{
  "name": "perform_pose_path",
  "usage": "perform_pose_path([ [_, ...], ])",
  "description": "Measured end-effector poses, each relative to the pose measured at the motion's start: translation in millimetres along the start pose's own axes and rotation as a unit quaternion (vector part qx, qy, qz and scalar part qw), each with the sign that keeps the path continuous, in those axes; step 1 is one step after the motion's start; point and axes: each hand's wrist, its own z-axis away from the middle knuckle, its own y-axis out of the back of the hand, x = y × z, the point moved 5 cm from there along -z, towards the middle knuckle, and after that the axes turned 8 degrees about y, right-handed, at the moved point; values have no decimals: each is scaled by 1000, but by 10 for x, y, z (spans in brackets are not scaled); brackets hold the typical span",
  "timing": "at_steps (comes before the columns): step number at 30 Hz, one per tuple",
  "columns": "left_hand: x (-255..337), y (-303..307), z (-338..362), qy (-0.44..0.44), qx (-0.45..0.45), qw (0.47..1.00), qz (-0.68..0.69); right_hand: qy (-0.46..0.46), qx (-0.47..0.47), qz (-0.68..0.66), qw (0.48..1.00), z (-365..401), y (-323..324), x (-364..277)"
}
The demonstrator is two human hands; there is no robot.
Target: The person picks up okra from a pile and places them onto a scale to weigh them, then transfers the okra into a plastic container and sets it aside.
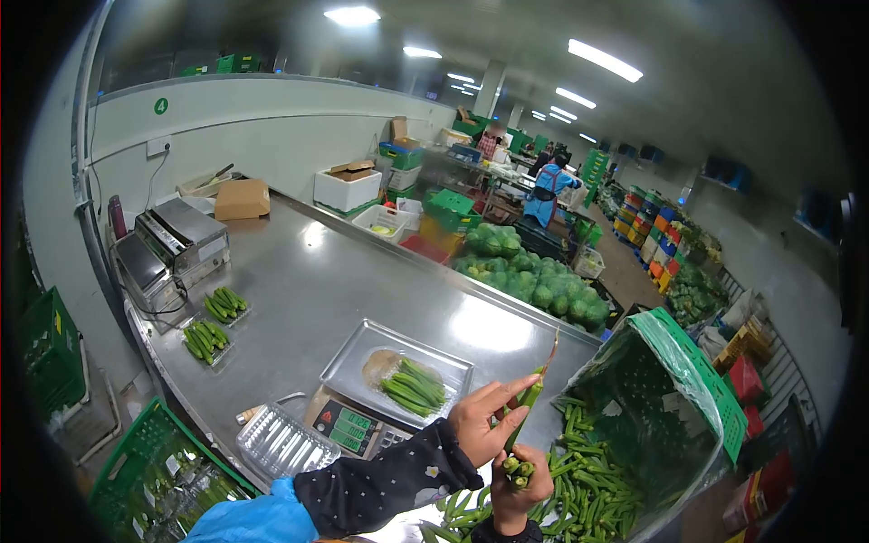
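My left hand (489,421), in a dark dotted sleeve, pinches a long green okra pod (527,396) with a thin brownish strand at its upper tip. Just below it, my right hand (522,489) is closed around a small bunch of okra (517,470), cut ends showing. Under and beside both hands spreads a heap of loose okra (597,484), spilling from a lined green crate (674,425) lying on its side. To the left, a metal tray (339,366) on a digital scale (348,425) bears okra (415,387) in a clear container.
Stacked clear plastic trays (285,441) lie left of the scale. Two packs of okra (206,341) sit near a steel wrapping machine (172,253). A green crate (136,443) of packed okra stands lower left. Beyond the steel table (299,271) are piled green melons (529,276) and a person in blue (546,195).
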Motion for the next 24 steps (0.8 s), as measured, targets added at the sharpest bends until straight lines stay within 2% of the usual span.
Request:
perform_pose_path([
  [2, -16, -13, 6, 14, -15, 1000, -7, -18, -7, 7, 1000, -13, 25, -20],
  [5, -167, 57, 119, 27, 21, 999, -6, -31, -15, 11, 999, 76, 29, 39],
  [7, -488, 119, 371, -46, 3, 995, -86, -70, -8, -3, 997, 194, 47, 155],
  [8, -1196, 62, 602, 28, -89, 985, -144, -71, -8, -3, 997, 222, 60, 170],
  [9, -1509, 103, 922, 152, -204, 945, -207, -95, -25, 7, 995, 251, 57, 199],
  [10, -1321, 294, 1186, 167, -195, 964, -68, -118, -42, 17, 992, 291, 54, 249],
  [11, -1377, 454, 1462, 231, -195, 945, -122, -175, -53, 6, 983, 415, 44, 391],
  [12, -1686, 574, 1841, 272, -201, 922, -189, -174, -52, 6, 983, 452, 26, 457],
  [13, -2174, 659, 2309, 255, -204, 932, -155, -186, -49, 7, 981, 479, 11, 529],
  [14, -2346, 762, 2606, 291, -203, 926, -132, -198, -45, 8, 979, 507, -6, 602],
  [15, -2852, 950, 3051, 296, -198, 924, -141, -252, -45, -11, 967, 577, -34, 712],
  [16, -2644, 1051, 3090, 400, -152, 903, -45, -250, -45, -12, 967, 584, -97, 818],
  [18, -2323, 1129, 3130, 464, -63, 883, 27, -271, -17, -61, 960, 602, -185, 1041],
  [19, -2200, 1123, 3095, 465, -60, 883, 27, -216, -22, -31, 976, 395, -229, 1006],
  [21, -2077, 1094, 3035, 481, -110, 864, -98, -83, -33, -3, 996, -103, -337, 870],
  [22, -2137, 1080, 3095, 485, -110, 862, -98, -49, -29, 34, 998, -336, -387, 795],
  [23, -2241, 1054, 3195, 487, -77, 870, -11, -16, -27, 70, 997, -556, -430, 697],
  [24, -2313, 1047, 3243, 482, -43, 872, 75, -31, 18, -1, 999, -753, -435, 583],
])
